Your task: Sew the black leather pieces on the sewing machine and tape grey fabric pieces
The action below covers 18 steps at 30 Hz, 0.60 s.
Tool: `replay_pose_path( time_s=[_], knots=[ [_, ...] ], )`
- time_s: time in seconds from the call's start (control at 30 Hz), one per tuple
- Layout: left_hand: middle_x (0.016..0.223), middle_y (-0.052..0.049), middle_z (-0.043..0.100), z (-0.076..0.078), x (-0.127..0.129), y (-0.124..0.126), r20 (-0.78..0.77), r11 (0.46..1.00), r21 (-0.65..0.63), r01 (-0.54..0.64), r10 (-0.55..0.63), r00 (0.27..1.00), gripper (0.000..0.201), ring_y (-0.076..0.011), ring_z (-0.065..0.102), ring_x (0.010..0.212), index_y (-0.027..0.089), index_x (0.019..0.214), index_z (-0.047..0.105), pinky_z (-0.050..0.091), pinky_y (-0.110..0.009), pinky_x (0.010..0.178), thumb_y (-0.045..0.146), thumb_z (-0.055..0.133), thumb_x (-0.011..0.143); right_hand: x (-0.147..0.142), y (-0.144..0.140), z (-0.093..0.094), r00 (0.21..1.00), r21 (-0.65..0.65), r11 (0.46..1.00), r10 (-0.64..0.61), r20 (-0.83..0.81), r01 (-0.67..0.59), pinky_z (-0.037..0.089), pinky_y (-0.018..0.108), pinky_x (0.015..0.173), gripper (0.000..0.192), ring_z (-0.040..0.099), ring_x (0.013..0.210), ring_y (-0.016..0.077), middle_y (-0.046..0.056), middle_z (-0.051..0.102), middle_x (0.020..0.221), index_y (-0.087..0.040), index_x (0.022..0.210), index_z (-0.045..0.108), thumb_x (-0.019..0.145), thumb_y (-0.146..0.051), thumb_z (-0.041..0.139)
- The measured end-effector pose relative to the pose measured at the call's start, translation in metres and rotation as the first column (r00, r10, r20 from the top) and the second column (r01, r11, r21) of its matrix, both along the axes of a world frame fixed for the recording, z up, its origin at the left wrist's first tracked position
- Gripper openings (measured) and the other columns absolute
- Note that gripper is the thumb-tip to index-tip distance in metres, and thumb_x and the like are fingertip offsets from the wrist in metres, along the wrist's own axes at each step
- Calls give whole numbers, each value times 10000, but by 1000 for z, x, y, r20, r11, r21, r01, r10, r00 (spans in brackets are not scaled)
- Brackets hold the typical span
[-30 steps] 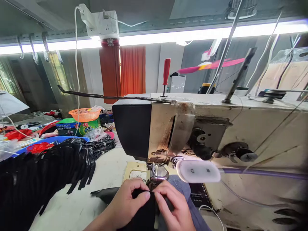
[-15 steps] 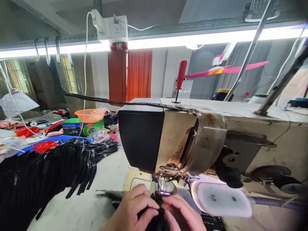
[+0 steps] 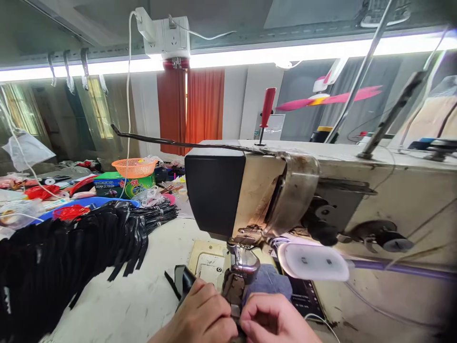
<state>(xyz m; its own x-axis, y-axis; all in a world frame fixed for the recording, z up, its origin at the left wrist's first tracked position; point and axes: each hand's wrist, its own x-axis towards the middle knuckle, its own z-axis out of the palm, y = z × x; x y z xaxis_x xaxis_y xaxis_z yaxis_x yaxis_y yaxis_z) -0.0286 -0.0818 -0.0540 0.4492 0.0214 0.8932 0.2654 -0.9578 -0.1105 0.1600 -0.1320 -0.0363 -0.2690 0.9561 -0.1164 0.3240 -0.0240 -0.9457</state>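
Note:
My left hand (image 3: 205,312) is closed on a shiny black leather-like piece (image 3: 186,280), whose loose end sticks out past the knuckles. Just across from it, my right hand (image 3: 274,317) makes a pinch at the dark edge between the hands; the fingers cover most of what they hold. Both hands are in front of the sewing machine's (image 3: 246,259) presser area, close to the metal post under the needle. A blue-grey cloth (image 3: 269,284) lies behind my right hand.
Many black strips (image 3: 82,247) lie heaped at left, beside a blue tray (image 3: 96,202). Behind are a green box (image 3: 112,183) and an orange basket (image 3: 134,167). A lamp (image 3: 314,261) juts out on the right; a red screwdriver (image 3: 268,107) stands on the machine head.
My hands have drawn slightly down and away from the needle area, uncovering the post and blue-grey cloth. The black piece's loose end now points upward. The view has shifted a little.

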Motion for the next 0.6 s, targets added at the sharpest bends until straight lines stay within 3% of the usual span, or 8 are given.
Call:
replay_pose_path(
  time_s=[0.13,0.23,0.3,0.37,0.47,0.6],
  knots=[
    [595,24,488,-10,5,-1,32,996,87,5,-8,999,379,-128,391,588,182,608,499,267,-305,602,90,417,967,0,-2,5,941,189,976,41,337,-110,336,230,589,85,499,641,110,-1,601,687,-176,640,627,674,-187,550],
    [574,28,462,-10,7,-3,70,993,114,-1,-7,998,396,-133,379,575,183,606,506,256,-306,596,88,397,975,-7,-6,4,933,260,963,-34,359,-64,332,245,614,65,482,657,116,1,572,679,-177,629,577,661,-180,521],
    [564,24,454,-6,6,-5,71,994,113,-11,3,997,405,-139,372,571,180,621,522,249,-309,594,94,363,983,-14,-7,-2,977,193,979,-107,184,71,342,246,580,111,457,606,112,-11,517,634,-188,647,522,699,-287,525],
    [554,23,452,-2,2,-8,82,991,127,-31,21,996,399,-142,361,562,178,629,526,244,-310,590,75,353,973,-21,-9,-10,983,36,984,-171,-70,173,344,235,521,262,428,521,97,-48,458,559,-205,677,480,724,-451,558],
    [570,20,497,2,-6,-15,49,991,107,-79,74,996,345,-142,382,566,181,670,543,270,-310,601,42,383,943,-29,-11,-23,903,-98,971,-238,-357,218,327,208,467,474,392,432,65,-83,443,474,-201,702,492,699,-649,646],
    [653,1,576,7,-17,-26,-111,990,17,-137,138,984,242,-151,462,625,182,784,590,328,-315,645,50,446,926,-35,-15,-31,764,-158,956,-294,-575,249,332,160,455,555,430,409,30,-60,541,469,-169,697,532,638,-671,764]
  ],
)
